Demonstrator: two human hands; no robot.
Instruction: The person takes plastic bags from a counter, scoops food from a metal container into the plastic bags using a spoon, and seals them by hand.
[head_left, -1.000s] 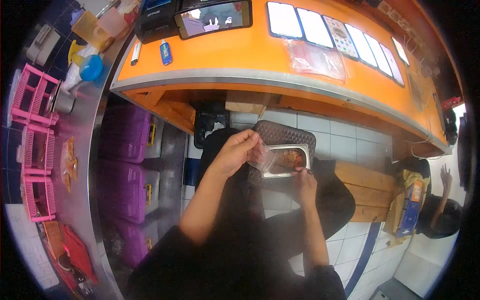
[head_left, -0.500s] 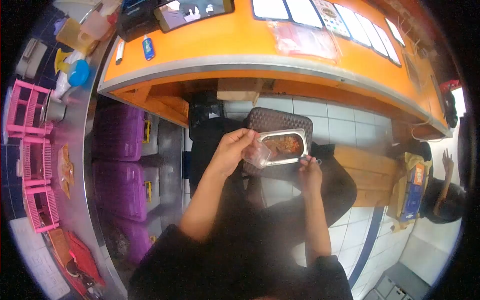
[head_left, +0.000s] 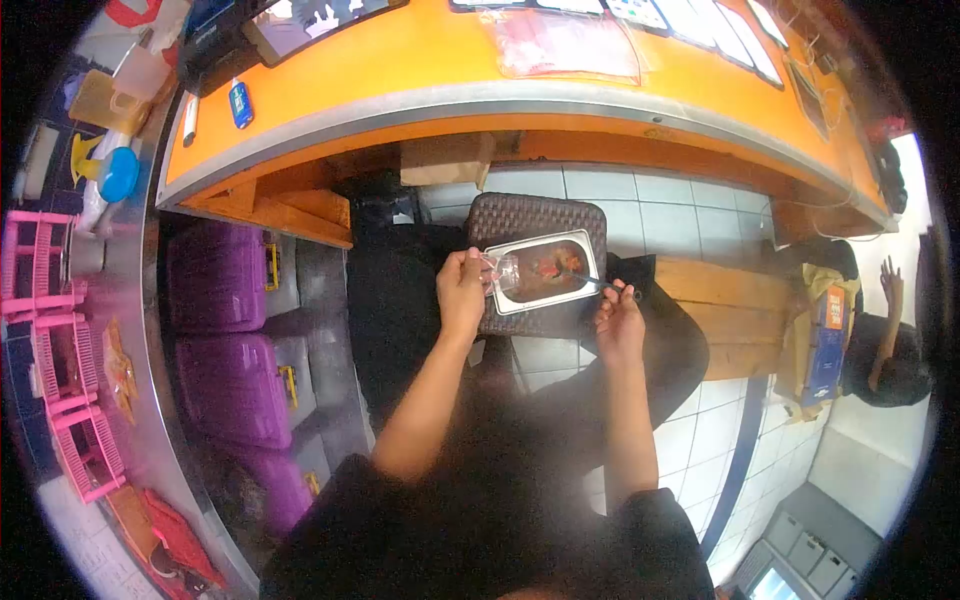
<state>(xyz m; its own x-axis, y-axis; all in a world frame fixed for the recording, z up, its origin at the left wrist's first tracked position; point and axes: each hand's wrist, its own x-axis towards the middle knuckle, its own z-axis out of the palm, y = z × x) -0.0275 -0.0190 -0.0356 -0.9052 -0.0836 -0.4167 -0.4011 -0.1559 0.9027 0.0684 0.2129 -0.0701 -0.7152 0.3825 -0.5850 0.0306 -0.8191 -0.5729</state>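
My left hand is closed on a small clear plastic container, which is tilted over the left end of a metal food pan. Inside the pan lies reddish-brown food with red and green bits. Between the fingers of my right hand is the dark handle of a spoon. Its far end reaches into the food, so the bowl is mostly hidden. Beneath the pan is a dark woven stool.
An orange counter with a metal edge runs across the front, bearing a phone, papers and a plastic bag. Purple bins stand at left beside a steel counter with pink racks. A wooden bench and another person are at right.
The plastic container has gone from beside the pan's front left edge to inside its left end. The spoon now reaches further into the food. The whole view has shifted slightly.
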